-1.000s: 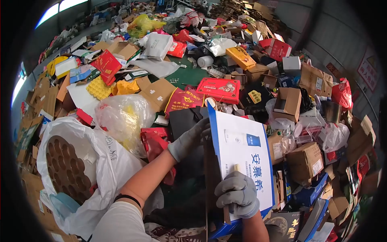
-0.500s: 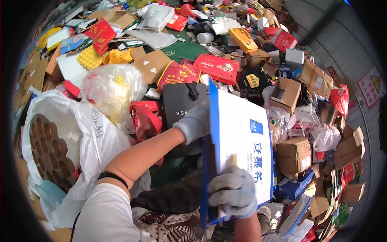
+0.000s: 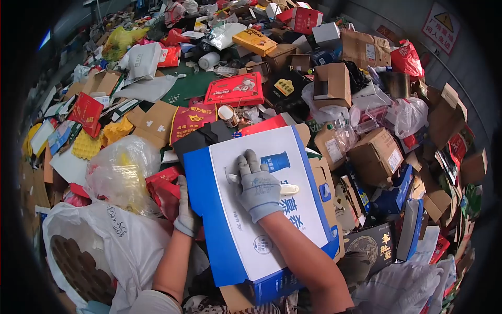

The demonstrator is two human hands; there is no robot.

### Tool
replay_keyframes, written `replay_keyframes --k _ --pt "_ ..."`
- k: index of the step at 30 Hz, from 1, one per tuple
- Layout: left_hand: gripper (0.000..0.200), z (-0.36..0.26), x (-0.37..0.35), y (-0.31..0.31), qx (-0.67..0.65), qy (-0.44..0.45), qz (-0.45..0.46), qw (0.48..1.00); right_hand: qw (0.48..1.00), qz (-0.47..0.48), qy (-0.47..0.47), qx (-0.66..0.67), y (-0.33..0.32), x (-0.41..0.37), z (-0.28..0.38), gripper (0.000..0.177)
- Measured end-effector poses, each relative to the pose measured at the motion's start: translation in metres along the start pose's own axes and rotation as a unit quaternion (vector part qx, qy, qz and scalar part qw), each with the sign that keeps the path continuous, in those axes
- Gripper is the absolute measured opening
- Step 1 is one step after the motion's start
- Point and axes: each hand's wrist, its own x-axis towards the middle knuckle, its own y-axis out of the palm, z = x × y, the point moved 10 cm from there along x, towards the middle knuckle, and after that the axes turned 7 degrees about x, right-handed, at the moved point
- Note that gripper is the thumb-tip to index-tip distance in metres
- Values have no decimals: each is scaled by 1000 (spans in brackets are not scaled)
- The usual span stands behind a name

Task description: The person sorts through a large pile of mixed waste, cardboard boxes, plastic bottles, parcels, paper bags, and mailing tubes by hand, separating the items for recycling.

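Blue and white, a printed carton (image 3: 246,235) lies before the person in the head view. The gloved right hand (image 3: 257,186) rests on its top, fingers extended, whether gripping the pale object (image 3: 289,189) beside it I cannot tell; the gloved left hand (image 3: 186,212), fingers straight, stands unclosed at the carton's left edge near a red bag (image 3: 165,192).

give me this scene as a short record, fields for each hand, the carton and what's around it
left hand: gloved, at the carton's left edge; contact unclear
right hand: gloved, on the white panel, pale object showing beside it
carton colours: blue and white
left side: white bag, brown tray inside
beyond: flat red box
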Motion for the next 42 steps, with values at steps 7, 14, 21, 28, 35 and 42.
replay_keyframes --k 7,14,21,28,35,42 --pt "20 4 10 -1 116 -56 -12 992 998 -12 9 -56 16 8 0 52" --pt "26 12 10 7 137 -135 -14 981 997 -81 7 -14 7 6 -12 41" --pt "20 22 -44 16 174 -87 -3 981 992 -45 -116 -11 -2 -40 26 37" --pt "24 -6 -12 47 119 39 -128 984 934 22 -357 -12 -88 -188 117 30" --pt "26 5 -14 114 195 229 -92 949 906 306 5 -293 24 -186 -24 29" --pt "34 20 -11 91 257 163 -126 944 956 179 -32 -232 0 -183 -26 30"
